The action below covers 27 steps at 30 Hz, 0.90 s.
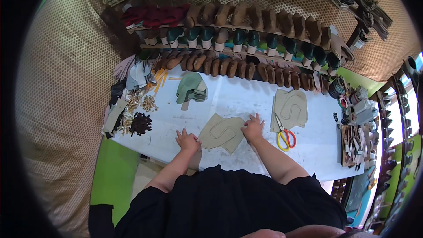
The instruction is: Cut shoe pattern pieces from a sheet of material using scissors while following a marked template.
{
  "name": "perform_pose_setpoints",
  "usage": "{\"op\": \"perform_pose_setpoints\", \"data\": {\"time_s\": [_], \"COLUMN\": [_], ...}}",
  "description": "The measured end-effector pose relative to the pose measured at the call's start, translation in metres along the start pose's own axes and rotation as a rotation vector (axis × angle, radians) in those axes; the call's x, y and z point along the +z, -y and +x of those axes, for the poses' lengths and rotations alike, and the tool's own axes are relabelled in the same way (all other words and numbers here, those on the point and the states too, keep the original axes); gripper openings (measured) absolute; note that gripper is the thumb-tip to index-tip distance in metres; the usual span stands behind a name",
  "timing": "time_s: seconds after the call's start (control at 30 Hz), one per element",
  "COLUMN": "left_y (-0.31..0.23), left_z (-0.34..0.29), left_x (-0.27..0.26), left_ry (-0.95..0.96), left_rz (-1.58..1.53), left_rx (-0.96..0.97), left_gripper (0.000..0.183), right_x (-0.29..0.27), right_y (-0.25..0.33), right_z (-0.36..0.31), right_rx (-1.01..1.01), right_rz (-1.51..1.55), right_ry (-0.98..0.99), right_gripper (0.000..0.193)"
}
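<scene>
A beige-olive flat piece [216,139], fabric or leather, lies in front of me on the white table with a curved outline drawn on it. At its left edge is my left hand [188,142], thumb and forefinger closed on the border, other fingers spread. My right hand [253,129] pinches the upper right edge, its remaining fingers fanned out. To the right, a stack of similar beige pieces [291,105] bears a like outline. Scissors [285,140] with one yellow and one red handle lie against the stack's lower edge, blades partly over it.
Stacked green cut pieces [190,89] lie at the back left. Gold-coloured bits [149,103], a dark brown pile [141,123] and yellow sticks [160,81] crowd the left end. Shoe lasts [229,67] line the back. Boxes and strips [353,145] fill the right edge.
</scene>
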<state>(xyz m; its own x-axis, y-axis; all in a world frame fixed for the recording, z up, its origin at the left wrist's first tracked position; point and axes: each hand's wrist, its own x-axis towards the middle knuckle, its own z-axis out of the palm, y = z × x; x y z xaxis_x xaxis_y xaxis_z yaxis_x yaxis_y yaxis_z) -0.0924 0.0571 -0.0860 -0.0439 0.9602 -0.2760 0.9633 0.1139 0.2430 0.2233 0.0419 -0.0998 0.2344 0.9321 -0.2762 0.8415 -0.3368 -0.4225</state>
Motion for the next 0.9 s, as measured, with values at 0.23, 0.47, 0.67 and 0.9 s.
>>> {"op": "perform_pose_setpoints", "data": {"time_s": [0.23,0.47,0.67,0.9], "left_y": [-0.004,-0.011,-0.017,-0.038], "left_z": [0.002,-0.003,0.008,0.061], "left_x": [0.021,0.01,-0.017,-0.057], "left_ry": [-0.144,-0.185,-0.257,-0.444], "left_rz": [-0.029,-0.137,-0.097,0.16], "left_rx": [-0.014,-0.056,-0.029,0.296], "left_gripper": [0.02,0.015,0.01,0.003], "right_x": [0.003,0.002,0.001,-0.026], "right_y": [-0.014,-0.009,0.001,0.035], "right_z": [0.008,0.026,0.024,-0.038], "right_rx": [-0.17,-0.203,-0.22,-0.235], "right_rz": [0.044,-0.013,-0.049,-0.125], "right_ry": [-0.155,-0.005,0.001,0.131], "right_gripper": [0.043,0.038,0.03,0.039]}}
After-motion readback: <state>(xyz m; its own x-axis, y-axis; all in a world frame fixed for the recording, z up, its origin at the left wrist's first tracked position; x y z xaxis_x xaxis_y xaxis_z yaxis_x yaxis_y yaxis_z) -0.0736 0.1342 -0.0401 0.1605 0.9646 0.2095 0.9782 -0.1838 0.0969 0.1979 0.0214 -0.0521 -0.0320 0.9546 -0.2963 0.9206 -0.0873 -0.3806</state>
